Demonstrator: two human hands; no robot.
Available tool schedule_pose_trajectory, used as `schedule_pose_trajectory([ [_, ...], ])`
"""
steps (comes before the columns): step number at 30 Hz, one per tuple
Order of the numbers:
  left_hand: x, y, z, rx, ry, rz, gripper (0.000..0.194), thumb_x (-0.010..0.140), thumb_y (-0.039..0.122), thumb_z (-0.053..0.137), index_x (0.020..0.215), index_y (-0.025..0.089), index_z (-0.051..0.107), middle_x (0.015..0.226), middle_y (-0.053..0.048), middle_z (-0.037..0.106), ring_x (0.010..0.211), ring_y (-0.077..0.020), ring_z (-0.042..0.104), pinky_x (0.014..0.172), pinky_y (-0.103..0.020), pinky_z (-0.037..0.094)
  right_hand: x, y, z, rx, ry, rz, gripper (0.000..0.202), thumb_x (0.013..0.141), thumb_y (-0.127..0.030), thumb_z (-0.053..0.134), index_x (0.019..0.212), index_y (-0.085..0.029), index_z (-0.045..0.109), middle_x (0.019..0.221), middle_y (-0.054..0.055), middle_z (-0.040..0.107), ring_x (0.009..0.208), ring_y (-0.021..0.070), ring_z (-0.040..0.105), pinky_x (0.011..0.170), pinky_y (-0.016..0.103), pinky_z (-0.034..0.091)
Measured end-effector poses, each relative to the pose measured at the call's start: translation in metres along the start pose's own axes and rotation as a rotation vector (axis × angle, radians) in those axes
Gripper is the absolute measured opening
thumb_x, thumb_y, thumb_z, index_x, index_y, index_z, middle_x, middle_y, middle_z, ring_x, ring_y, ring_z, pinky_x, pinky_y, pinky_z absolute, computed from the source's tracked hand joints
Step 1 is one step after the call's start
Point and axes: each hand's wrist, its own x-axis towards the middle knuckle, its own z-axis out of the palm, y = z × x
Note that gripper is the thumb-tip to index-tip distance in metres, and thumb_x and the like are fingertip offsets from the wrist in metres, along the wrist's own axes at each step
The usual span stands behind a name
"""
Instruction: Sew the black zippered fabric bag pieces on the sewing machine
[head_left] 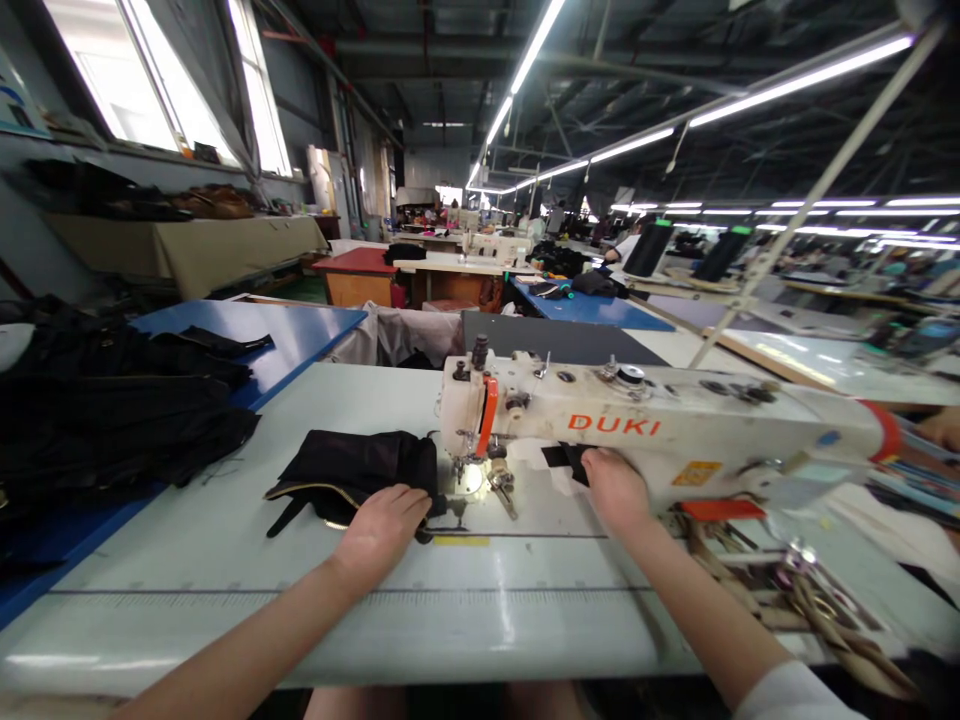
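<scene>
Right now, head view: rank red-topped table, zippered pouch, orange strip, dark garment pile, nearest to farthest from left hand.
1. Zippered pouch: under the left hand.
2. Orange strip: right, on the sewing machine.
3. Dark garment pile: left, on the blue table.
4. Red-topped table: ahead, in the background.

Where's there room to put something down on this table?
Bare table: behind the black pouch, left of the sewing machine; and between the forearms, nearer than the ruler line. Crowded: beside the machine, where the right hand touches black fabric.
</scene>
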Motion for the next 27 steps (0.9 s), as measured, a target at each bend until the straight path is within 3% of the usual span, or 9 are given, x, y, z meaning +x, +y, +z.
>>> schedule_pose_trajectory([
  [9, 0.001, 0.001, -0.003, -0.004, 0.002, -0.004, 0.022, 0.083, 0.006, 0.049, 0.098, 0.012, 0.064, 0.099, -0.008, 0.067, 0.088, -0.0219, 0.060, 0.077, -0.036, 0.053, 0.004, -0.003, -0.007, 0.077, 0.012, 0.037, 0.024, 0.092, -0.017, 0.039, 0.087, -0.016, 0.062, 0.084, 0.013, 0.067, 0.077, 0.0218, 0.062, 0.065, 0.028, 0.041],
  [12, 0.000, 0.002, -0.003, -0.003, -0.012, -0.016, 0.022, 0.083, 0.006, 0.049, 0.098, 0.013, 0.064, 0.100, -0.008, 0.067, 0.088, -0.0217, 0.060, 0.078, -0.036, 0.053, 0.009, -0.004, -0.007, 0.144, -0.013, 0.079, 0.029, 0.094, -0.019, 0.035, 0.094, -0.012, 0.064, 0.089, 0.016, 0.068, 0.077, 0.0227, 0.064, 0.068, 0.029, 0.043],
  [16, 0.001, 0.001, -0.003, -0.017, -0.021, -0.023, 0.022, 0.083, 0.006, 0.049, 0.099, 0.013, 0.063, 0.099, -0.008, 0.066, 0.088, -0.0213, 0.059, 0.078, -0.035, 0.052, 0.017, -0.004, -0.008, 0.264, -0.081, 0.091, 0.026, 0.090, -0.020, 0.042, 0.098, -0.012, 0.066, 0.094, 0.012, 0.070, 0.084, 0.0204, 0.065, 0.074, 0.025, 0.044],
  [23, 0.002, 0.001, -0.003, -0.038, -0.016, -0.039, 0.021, 0.083, 0.006, 0.050, 0.097, 0.013, 0.063, 0.098, -0.008, 0.066, 0.087, -0.0212, 0.059, 0.077, -0.035, 0.051, 0.029, -0.024, -0.005, 0.411, -0.186, 0.004, 0.028, 0.083, -0.016, 0.043, 0.087, -0.020, 0.071, 0.094, 0.004, 0.071, 0.088, 0.0176, 0.063, 0.074, 0.023, 0.042],
  [27, 0.002, 0.002, -0.004, -0.036, -0.007, -0.038, 0.020, 0.083, 0.006, 0.049, 0.095, 0.014, 0.063, 0.097, -0.007, 0.066, 0.086, -0.0206, 0.059, 0.077, -0.035, 0.052, 0.031, -0.032, -0.003, 0.462, -0.218, 0.005, 0.025, 0.078, -0.015, 0.045, 0.083, -0.018, 0.070, 0.093, 0.006, 0.070, 0.089, 0.0189, 0.061, 0.072, 0.024, 0.039],
])
